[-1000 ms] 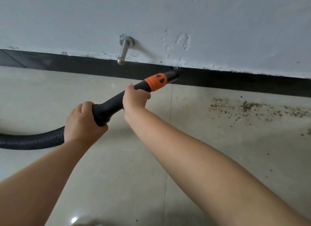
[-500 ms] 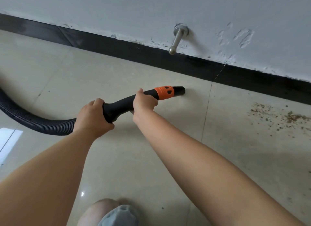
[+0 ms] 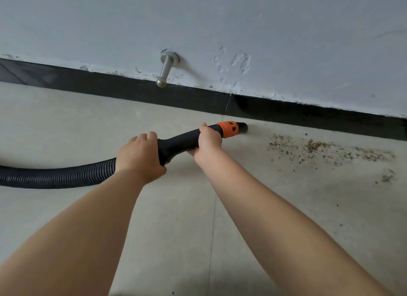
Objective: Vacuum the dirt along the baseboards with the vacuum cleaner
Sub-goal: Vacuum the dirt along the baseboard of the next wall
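Observation:
I hold a black vacuum hose handle (image 3: 180, 141) with an orange collar (image 3: 228, 129) and a short black nozzle tip (image 3: 243, 127). My left hand (image 3: 138, 157) grips the handle's rear end, where the ribbed hose (image 3: 57, 175) joins. My right hand (image 3: 208, 141) grips the handle just behind the orange collar. The nozzle tip sits low over the floor, close to the black baseboard (image 3: 308, 117). A patch of brown dirt crumbs (image 3: 326, 151) lies on the floor to the right of the tip, along the baseboard.
A metal door stopper (image 3: 165, 70) sticks out of the white wall (image 3: 220, 20) above the baseboard, left of the nozzle. The ribbed hose runs off the left edge. Pale floor tiles (image 3: 171, 218) with a grout line stretch under my arms.
The nozzle has moved to the right along the baseboard, closer to the dirt patch. Both hands keep their grip on the handle. The view has shifted right.

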`<state>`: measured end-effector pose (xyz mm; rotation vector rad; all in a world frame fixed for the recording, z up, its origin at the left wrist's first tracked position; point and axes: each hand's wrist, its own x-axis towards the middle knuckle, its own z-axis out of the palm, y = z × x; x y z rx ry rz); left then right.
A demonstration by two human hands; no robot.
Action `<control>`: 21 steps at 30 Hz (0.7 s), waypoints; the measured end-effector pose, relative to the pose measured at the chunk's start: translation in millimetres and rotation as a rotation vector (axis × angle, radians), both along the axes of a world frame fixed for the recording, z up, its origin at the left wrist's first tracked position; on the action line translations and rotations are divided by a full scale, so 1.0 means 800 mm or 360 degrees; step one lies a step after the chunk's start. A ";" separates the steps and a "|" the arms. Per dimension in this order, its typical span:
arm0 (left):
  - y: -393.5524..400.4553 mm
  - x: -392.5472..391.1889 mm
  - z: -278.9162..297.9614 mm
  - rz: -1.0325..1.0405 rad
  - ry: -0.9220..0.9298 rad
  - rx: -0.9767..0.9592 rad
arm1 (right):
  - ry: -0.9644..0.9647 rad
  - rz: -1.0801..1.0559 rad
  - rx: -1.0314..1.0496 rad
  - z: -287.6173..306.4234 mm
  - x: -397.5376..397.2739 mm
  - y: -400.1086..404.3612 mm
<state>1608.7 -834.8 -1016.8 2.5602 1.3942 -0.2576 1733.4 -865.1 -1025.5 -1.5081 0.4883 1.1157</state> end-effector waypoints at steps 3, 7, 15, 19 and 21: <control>-0.015 0.030 0.004 -0.0083 0.0022 0.0048 | 0.0009 -0.0029 0.0010 0.000 0.031 -0.017; -0.036 0.075 0.006 -0.0169 0.0023 0.0058 | 0.0021 -0.0072 -0.0002 0.000 0.076 -0.040; -0.091 0.165 0.005 -0.0340 0.0016 0.0038 | 0.0011 -0.0200 0.0055 -0.003 0.169 -0.105; -0.118 0.208 0.004 -0.0438 -0.0011 0.0015 | 0.0004 -0.0262 0.0051 -0.005 0.213 -0.140; -0.129 0.226 0.003 -0.0472 -0.0027 0.0004 | -0.0006 -0.0285 0.0043 -0.004 0.230 -0.154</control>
